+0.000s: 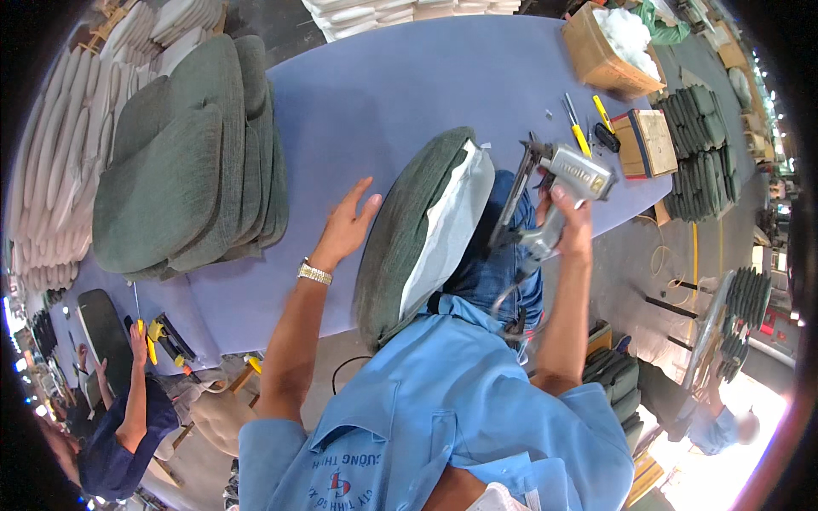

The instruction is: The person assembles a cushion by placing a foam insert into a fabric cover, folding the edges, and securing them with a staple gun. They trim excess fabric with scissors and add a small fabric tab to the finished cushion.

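A dark green upholstered seat cushion (394, 247) stands tilted on its edge in front of my body, its white underside (445, 228) facing right. My left hand (348, 223) is just left of the cushion, fingers spread and holding nothing; a metal watch is on that wrist. In my right hand (569, 220) is a silver pneumatic staple gun (581, 170), gripped by its handle to the right of the cushion. The gun's nose and long magazine point up and toward the cushion, apart from it.
Stacked green cushions (196, 162) stand on the blue-covered table (383, 77) at left, beside piled white pads (60, 162). At the far right are a box of white stuffing (596, 64), a smaller box (645, 143) and yellow-handled screwdrivers (580, 136). Another person (119, 434) works at lower left.
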A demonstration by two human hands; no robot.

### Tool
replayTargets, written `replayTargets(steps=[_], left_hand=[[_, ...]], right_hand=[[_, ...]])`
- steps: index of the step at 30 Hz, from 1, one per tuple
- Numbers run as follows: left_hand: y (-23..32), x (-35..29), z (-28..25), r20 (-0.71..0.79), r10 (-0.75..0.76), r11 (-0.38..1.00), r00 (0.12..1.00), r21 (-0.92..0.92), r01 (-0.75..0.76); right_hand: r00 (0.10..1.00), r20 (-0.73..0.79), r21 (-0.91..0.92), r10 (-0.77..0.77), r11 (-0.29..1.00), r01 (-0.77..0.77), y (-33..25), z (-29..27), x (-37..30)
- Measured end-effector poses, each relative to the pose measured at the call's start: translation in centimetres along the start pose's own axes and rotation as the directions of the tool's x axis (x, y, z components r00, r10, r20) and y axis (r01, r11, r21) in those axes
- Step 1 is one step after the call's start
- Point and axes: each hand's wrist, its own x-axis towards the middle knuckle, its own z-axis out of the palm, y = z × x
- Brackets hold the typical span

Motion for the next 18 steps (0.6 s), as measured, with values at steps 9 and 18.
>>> replayTargets(steps=[9,18], left_hand=[[-2.0,0.9,4.7,0.106,-0.142,0.936,0.984,-0.309,0.169],[-1.8,-0.6,5.0,0.125,-0.185,0.935,0.975,-0.282,0.214]], right_hand=[[0.92,0.368,-0.544,0.137,0.834,0.093,-3.8,6.2,-3.9],[0.911,0.401,-0.601,0.096,0.779,0.182,1.6,7.6,-6.2]])
